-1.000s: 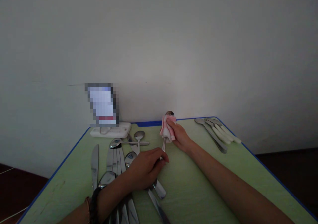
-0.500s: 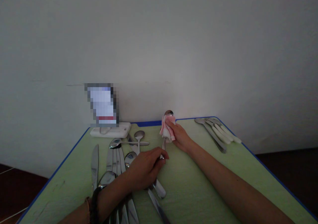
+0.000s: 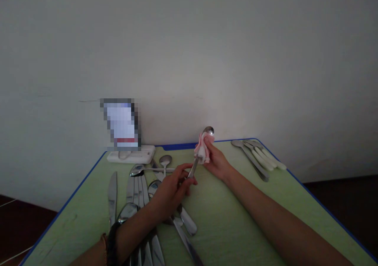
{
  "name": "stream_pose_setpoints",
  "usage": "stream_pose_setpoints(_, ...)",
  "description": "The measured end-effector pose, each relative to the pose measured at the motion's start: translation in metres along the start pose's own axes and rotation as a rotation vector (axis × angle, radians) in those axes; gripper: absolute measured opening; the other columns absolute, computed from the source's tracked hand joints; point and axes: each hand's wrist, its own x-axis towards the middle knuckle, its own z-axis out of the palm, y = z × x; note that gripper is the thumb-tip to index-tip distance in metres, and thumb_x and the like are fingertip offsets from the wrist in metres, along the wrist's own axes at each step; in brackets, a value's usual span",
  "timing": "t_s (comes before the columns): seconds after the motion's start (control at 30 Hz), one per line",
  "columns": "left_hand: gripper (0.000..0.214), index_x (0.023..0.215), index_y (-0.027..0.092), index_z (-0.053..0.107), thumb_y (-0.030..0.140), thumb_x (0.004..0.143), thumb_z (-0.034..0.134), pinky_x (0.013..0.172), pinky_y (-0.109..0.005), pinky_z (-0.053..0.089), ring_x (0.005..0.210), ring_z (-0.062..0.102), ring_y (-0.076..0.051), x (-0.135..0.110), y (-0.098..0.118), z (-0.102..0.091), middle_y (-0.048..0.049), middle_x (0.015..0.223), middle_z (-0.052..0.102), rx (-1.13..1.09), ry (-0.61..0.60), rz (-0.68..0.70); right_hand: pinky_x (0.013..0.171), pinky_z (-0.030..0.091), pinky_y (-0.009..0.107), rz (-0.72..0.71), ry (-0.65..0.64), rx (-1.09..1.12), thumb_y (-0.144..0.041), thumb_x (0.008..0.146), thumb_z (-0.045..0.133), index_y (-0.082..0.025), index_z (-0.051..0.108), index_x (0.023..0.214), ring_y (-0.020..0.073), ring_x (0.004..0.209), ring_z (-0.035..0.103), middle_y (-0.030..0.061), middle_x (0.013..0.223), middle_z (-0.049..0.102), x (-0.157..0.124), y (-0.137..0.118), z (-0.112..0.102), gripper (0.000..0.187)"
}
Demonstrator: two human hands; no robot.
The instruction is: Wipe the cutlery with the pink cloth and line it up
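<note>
My left hand (image 3: 173,187) pinches the lower handle of a metal spoon (image 3: 208,131), which slants up and to the right above the green table (image 3: 236,218). My right hand (image 3: 217,161) is closed on a pink and white cloth (image 3: 202,151) wrapped round the spoon's neck, just below the bowl. Only the shiny bowl tip and a short stretch of handle show outside the cloth.
Several knives and spoons (image 3: 138,187) lie on the table's left half, under and beside my left forearm. Another group of spoons and white-handled pieces (image 3: 258,156) lies at the far right corner. A white box (image 3: 131,154) with a blurred upright screen stands at the back left against the wall.
The spoon has lifted and tilted to the right. My left hand rose off the table with the handle, and my right hand with the cloth moved slightly up and right.
</note>
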Motion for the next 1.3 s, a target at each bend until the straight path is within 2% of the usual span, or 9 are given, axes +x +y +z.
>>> stream_pose_setpoints(0.1,0.025,0.089,0.016,0.057,0.035,0.088,0.04,0.056,-0.021,0.041,0.057,0.056,-0.012,0.001,0.0,-0.001,0.0001,0.067,0.064,0.104,0.022,-0.051,0.048,0.038,0.02,-0.012,-0.064,-0.168,-0.044,0.068,0.069,-0.012,0.063,0.069,0.0072,0.05,0.051,-0.0003,0.058,0.062,-0.004,0.002,0.0,0.032)
stream_pose_setpoints(0.2,0.035,0.07,0.017,0.059,0.037,0.089,0.038,0.056,-0.021,0.041,0.056,0.057,-0.012,0.0,0.001,-0.001,0.0003,0.06,0.062,0.154,0.02,-0.05,0.049,0.037,0.02,-0.011,-0.141,-0.282,-0.047,0.067,0.068,-0.012,0.065,0.07,0.0076,0.051,0.051,0.0009,0.059,0.062,-0.008,0.003,0.002,0.035)
stream_pose_setpoints(0.4,0.037,0.066,0.018,0.057,0.036,0.09,0.036,0.055,-0.02,0.04,0.054,0.056,-0.011,0.0,0.003,-0.001,0.0009,0.058,0.061,0.186,0.041,-0.02,0.055,0.04,0.023,0.022,-0.256,-0.437,-0.048,0.068,0.067,-0.012,0.065,0.072,0.0095,0.055,0.053,0.0013,0.062,0.063,-0.01,0.003,0.0,0.037)
stream_pose_setpoints(0.57,0.037,0.065,0.018,0.056,0.037,0.09,0.036,0.053,-0.02,0.039,0.051,0.054,-0.011,0.0,0.005,-0.001,0.0012,0.056,0.06,0.177,0.067,-0.035,0.056,0.041,0.024,0.044,-0.376,-0.586,-0.048,0.072,0.063,-0.012,0.064,0.073,0.0101,0.053,0.052,-0.0001,0.056,0.059,-0.009,0.004,-0.006,0.036)
stream_pose_setpoints(0.67,0.037,0.064,0.018,0.056,0.037,0.089,0.036,0.053,-0.02,0.039,0.05,0.054,-0.011,-0.001,0.006,-0.001,0.0012,0.055,0.061,0.181,0.076,-0.047,0.06,0.042,0.025,0.041,-0.409,-0.62,-0.046,0.07,0.065,-0.012,0.064,0.075,0.0109,0.057,0.055,0.0013,0.063,0.063,-0.009,0.004,-0.006,0.035)
stream_pose_setpoints(0.87,0.038,0.065,0.018,0.056,0.037,0.09,0.035,0.055,-0.021,0.041,0.052,0.055,-0.012,-0.001,0.006,-0.002,0.0008,0.056,0.06,0.202,0.079,-0.029,0.055,0.042,0.023,0.03,-0.303,-0.528,-0.041,0.063,0.072,-0.012,0.063,0.071,0.0101,0.055,0.055,0.0006,0.063,0.064,-0.011,0.004,0.0,0.031)
stream_pose_setpoints(1.1,0.038,0.064,0.018,0.055,0.038,0.09,0.036,0.054,-0.021,0.039,0.052,0.054,-0.012,0.0,0.005,-0.004,0.0012,0.056,0.06,0.234,0.018,0.006,0.051,0.04,0.02,-0.02,-0.009,-0.204,-0.041,0.067,0.07,-0.013,0.062,0.07,0.0081,0.052,0.052,0.0,0.059,0.062,-0.005,0.004,0.003,0.029)
stream_pose_setpoints(1.17,0.038,0.07,0.018,0.058,0.039,0.09,0.034,0.053,-0.021,0.04,0.053,0.055,-0.012,0.0,0.004,-0.003,0.0006,0.058,0.062,0.194,0.004,-0.016,0.05,0.04,0.02,-0.013,-0.003,-0.161,-0.041,0.067,0.071,-0.013,0.062,0.07,0.008,0.052,0.052,-0.0002,0.059,0.062,-0.004,0.003,0.002,0.029)
stream_pose_setpoints(1.3,0.041,0.085,0.017,0.059,0.042,0.092,0.027,0.056,-0.022,0.042,0.056,0.056,-0.013,-0.001,0.0,-0.001,-0.0003,0.065,0.064,0.048,-0.03,-0.022,0.054,0.042,0.02,0.005,-0.108,-0.112,-0.043,0.063,0.073,-0.015,0.063,0.071,0.0089,0.054,0.054,-0.0001,0.062,0.064,-0.005,0.001,0.003,0.031)
